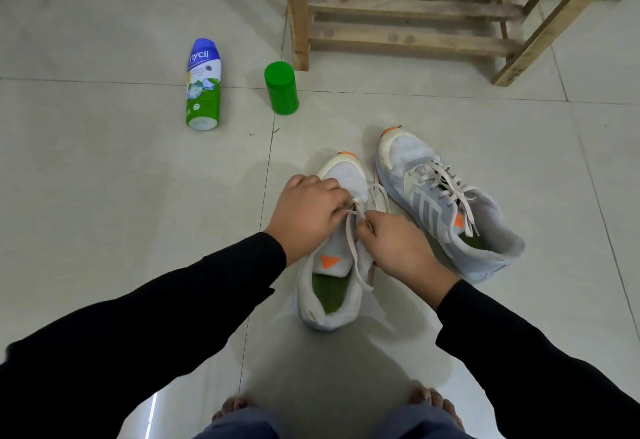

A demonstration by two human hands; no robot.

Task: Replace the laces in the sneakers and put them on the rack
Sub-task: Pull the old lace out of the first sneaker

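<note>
Head view: I see both hands at the near shoe's lace.
My left hand [306, 211] and right hand [401, 248] each pinch the pale flat lace [363, 276] with curled fingers over the white mesh sneaker [348, 177] on the grey tiled floor [104, 179]. Its laced grey twin sneaker [450, 210] lies just right, and the wooden slatted rack [412, 38] stands far behind.

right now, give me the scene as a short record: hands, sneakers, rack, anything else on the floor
left hand: pinches the lace over the near sneaker
right hand: pinches the same lace
near sneaker: on the floor, toe pointing away
far sneaker: right of it, laced, ends loose
rack: wooden, beyond both, no shoe on visible slats
other: bottle lying down; green container upright beside it
</note>
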